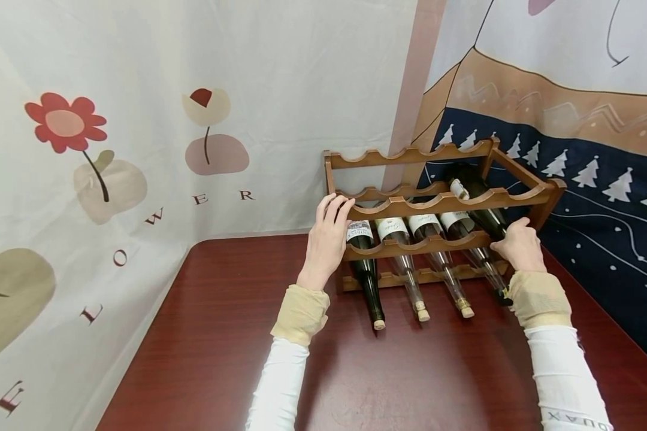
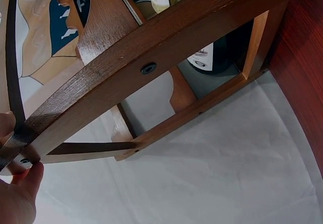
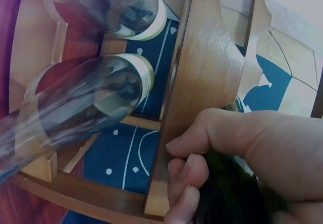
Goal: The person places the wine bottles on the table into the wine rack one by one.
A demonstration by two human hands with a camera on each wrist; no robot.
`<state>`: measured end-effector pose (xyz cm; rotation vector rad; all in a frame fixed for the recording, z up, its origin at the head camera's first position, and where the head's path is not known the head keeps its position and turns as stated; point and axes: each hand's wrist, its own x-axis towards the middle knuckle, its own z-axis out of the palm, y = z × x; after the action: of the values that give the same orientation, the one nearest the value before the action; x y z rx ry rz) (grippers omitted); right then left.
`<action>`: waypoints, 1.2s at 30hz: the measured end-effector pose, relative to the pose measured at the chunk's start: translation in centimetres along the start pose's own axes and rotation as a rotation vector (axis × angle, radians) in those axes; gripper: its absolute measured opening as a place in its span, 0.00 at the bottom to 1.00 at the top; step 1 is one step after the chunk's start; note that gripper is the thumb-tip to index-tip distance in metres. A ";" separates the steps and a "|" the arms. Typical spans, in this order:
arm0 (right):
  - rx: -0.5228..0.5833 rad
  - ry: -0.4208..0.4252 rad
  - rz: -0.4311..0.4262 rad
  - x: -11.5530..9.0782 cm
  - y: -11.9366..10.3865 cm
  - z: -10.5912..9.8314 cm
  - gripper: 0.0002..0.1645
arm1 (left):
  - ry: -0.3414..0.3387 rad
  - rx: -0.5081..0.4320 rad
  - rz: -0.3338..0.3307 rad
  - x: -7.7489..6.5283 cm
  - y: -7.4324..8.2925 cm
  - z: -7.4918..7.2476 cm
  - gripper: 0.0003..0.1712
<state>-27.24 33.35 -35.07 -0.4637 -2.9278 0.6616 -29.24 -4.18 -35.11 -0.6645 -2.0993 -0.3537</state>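
Note:
A two-tier wooden wine rack (image 1: 399, 208) stands on the table. My left hand (image 1: 326, 248) holds its upper left front corner; in the left wrist view, thumb and finger (image 2: 34, 181) lie on either side of the wood. My right hand (image 1: 520, 250) grips the neck of a dark green wine bottle (image 1: 492, 220) in the upper tier, at the right end. That neck sticks out over the scalloped front rail, and the hand partly hides it. In the lower tier lie a corked green bottle (image 1: 365, 272) and several clear bottles (image 1: 405, 266), necks towards me.
The dark red table (image 1: 237, 311) extends left of the rack and in front. A pale flower-print curtain (image 1: 280, 108) hangs behind, and a navy cloth with white trees (image 1: 598, 221) hangs close along the right side. The lower bottles' corks (image 1: 423, 315) jut past the rack's front.

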 end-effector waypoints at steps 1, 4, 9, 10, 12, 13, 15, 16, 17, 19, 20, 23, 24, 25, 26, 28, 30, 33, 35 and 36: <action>-0.001 -0.002 -0.005 0.0 0.1 0.0 0.53 | -0.002 0.000 0.000 0.0 0.0 0.0 0.19; -0.003 -0.008 -0.016 0.0 0.2 0.1 0.49 | -0.010 0.001 -0.001 -0.1 0.0 0.1 0.19; -0.063 0.006 -0.059 -0.7 0.2 0.0 0.36 | -0.013 0.003 0.002 -0.2 0.0 0.1 0.19; -0.083 0.014 -0.072 -0.9 0.1 -0.2 0.35 | -0.012 0.001 0.003 -0.2 0.0 0.2 0.19; -0.121 0.034 -0.093 -1.4 0.1 -0.4 0.32 | -0.010 -0.002 0.005 -0.1 0.0 0.1 0.19; -0.132 0.045 -0.097 -1.6 0.0 -0.5 0.31 | -0.009 -0.004 0.006 -0.1 0.0 0.1 0.19; -0.143 0.084 -0.103 -2.2 0.0 -0.5 0.31 | -0.010 -0.007 0.005 -0.1 0.0 0.1 0.19; -0.143 0.105 -0.100 -2.5 0.0 -0.5 0.31 | -0.010 -0.008 0.005 -0.1 0.0 0.1 0.19; -0.140 0.132 -0.100 -2.8 0.0 -0.4 0.32 | -0.010 -0.007 0.005 -0.1 0.0 0.1 0.19; -0.124 0.174 -0.097 -3.2 0.1 -0.2 0.34 | -0.008 -0.007 0.004 -0.1 0.0 0.1 0.19; -0.118 0.197 -0.101 -3.4 0.1 0.0 0.35 | -0.007 -0.006 0.004 -0.1 0.0 0.1 0.19; -0.114 0.241 -0.122 -3.7 0.3 0.4 0.36 | -0.006 -0.004 0.002 0.0 0.0 0.0 0.19; -0.116 0.252 -0.130 -3.7 0.3 0.5 0.35 | -0.006 -0.006 0.001 0.0 0.0 0.0 0.19; -0.119 0.263 -0.140 -3.8 0.4 0.6 0.34 | -0.007 -0.006 0.001 0.0 0.0 0.0 0.19; -0.122 0.273 -0.146 -3.8 0.5 0.7 0.33 | -0.007 -0.007 0.001 0.0 0.0 0.0 0.19; -0.124 0.279 -0.151 -3.7 0.6 0.8 0.31 | -0.008 -0.010 0.001 0.0 0.0 -0.1 0.19; -0.119 0.286 -0.156 -3.6 0.8 0.8 0.28 | -0.007 -0.012 0.001 0.0 0.0 -0.1 0.19; -0.096 0.296 -0.162 -3.4 1.2 0.9 0.26 | -0.005 -0.012 0.002 0.0 0.0 -0.1 0.19; -0.078 0.308 -0.172 -3.2 1.4 0.9 0.26 | -0.005 -0.011 0.001 0.0 0.0 -0.1 0.19; -0.069 0.312 -0.176 -3.1 1.5 1.0 0.26 | -0.006 -0.010 0.001 0.0 0.0 -0.1 0.19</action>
<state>-24.00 33.26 -36.70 -0.2804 -2.6609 0.4233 -29.16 -4.27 -35.03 -0.6734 -2.1043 -0.3624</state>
